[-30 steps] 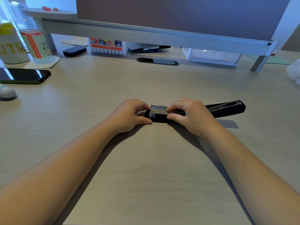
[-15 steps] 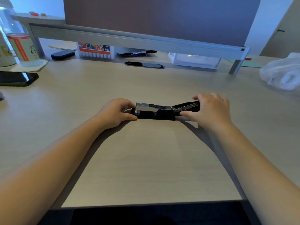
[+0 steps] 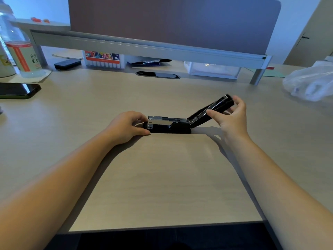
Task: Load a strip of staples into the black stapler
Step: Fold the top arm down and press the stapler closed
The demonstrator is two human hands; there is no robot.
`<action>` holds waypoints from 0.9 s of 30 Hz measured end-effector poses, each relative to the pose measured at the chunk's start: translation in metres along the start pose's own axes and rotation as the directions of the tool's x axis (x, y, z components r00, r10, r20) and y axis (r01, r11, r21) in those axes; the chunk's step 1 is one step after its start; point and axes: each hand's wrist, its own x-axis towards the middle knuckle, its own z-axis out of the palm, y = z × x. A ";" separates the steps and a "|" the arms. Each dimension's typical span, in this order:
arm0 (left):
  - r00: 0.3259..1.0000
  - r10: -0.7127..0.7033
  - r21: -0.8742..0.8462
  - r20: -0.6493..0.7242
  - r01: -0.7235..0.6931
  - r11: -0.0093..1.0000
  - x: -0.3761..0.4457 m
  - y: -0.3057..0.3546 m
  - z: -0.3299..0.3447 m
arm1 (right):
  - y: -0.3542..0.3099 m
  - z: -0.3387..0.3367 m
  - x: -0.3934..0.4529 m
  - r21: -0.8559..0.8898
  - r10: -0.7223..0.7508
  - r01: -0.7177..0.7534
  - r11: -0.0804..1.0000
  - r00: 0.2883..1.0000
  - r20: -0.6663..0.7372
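The black stapler [image 3: 173, 128] lies on the wooden desk, its base flat and its shiny metal staple channel [image 3: 167, 120] exposed on top. Its black top cover [image 3: 212, 110] is swung up and back to the right at a slant. My left hand [image 3: 126, 126] pinches the stapler's left front end and holds it down. My right hand [image 3: 232, 116] grips the far end of the raised cover between thumb and fingers. I cannot tell whether staples lie inside the channel.
A dark phone [image 3: 18, 90] lies at the left, near a bottle [image 3: 19, 51]. Under the monitor shelf [image 3: 144, 49] sit a marker box [image 3: 103, 59] and a clear plastic box [image 3: 213, 70]. A plastic bag [image 3: 310, 82] rests at the right.
My right hand left the staple channel, slid right to the cover lying flat on the desk and lifted its end up. My left hand kept its hold on the front.
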 end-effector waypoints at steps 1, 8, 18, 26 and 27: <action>1.000 0.002 -0.005 -0.001 -0.002 1.000 0.000 -0.001 0.000 | -0.001 0.004 0.001 0.064 0.011 -0.013 0.998 0.999 0.035; 1.000 0.002 -0.030 0.005 -0.001 1.000 0.002 -0.002 -0.001 | -0.015 0.032 -0.001 -0.038 -0.195 0.226 0.973 0.901 0.387; 1.000 -0.005 -0.037 -0.009 0.005 0.999 0.002 -0.003 -0.001 | -0.013 0.062 -0.009 -0.316 -0.304 0.594 0.740 0.714 0.630; 0.999 -0.013 -0.048 0.043 0.015 0.999 0.003 -0.002 -0.001 | -0.010 0.060 -0.009 -0.414 -0.161 0.547 0.728 0.723 0.672; 0.996 -0.027 -0.109 0.081 0.036 0.993 0.004 -0.003 -0.003 | -0.008 0.056 -0.008 -0.418 -0.127 0.501 0.758 0.741 0.659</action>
